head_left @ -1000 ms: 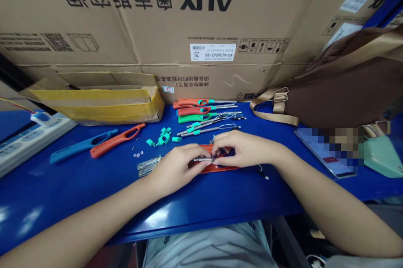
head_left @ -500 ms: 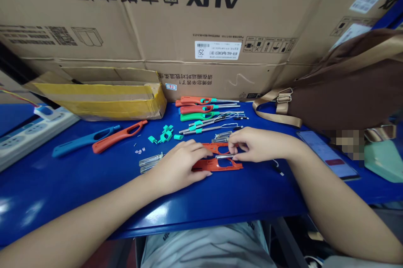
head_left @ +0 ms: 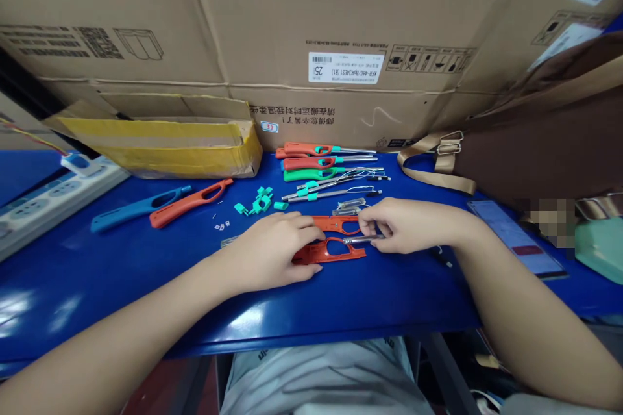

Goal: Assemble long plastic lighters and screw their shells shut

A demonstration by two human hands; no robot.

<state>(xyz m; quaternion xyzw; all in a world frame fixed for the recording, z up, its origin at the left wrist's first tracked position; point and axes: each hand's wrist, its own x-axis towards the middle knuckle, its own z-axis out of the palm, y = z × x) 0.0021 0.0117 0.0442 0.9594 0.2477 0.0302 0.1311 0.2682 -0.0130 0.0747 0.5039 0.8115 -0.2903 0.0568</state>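
Observation:
My left hand grips the left end of an orange lighter shell half, its thumb along the near edge and its fingers over the top. The hollow inner side faces up, with a finger hole near the right end. Just behind lies a second orange shell half, partly under my left fingertips. My right hand pinches a thin metal tube, whose tip points left over the near shell's finger hole. A wire with a black connector lies beside my right wrist. Clear plastic pieces sit behind the shells.
Finished-looking lighters and metal tubes with green collars lie at the back. Green plastic parts, a blue handle and an orange handle are to the left. A phone and a brown bag stand right.
The view has shifted slightly. My left hand has drawn the near orange shell half a little left, mostly covering the clear pieces by the wrist. The metal tube stays in my right hand, now farther right relative to the shell.

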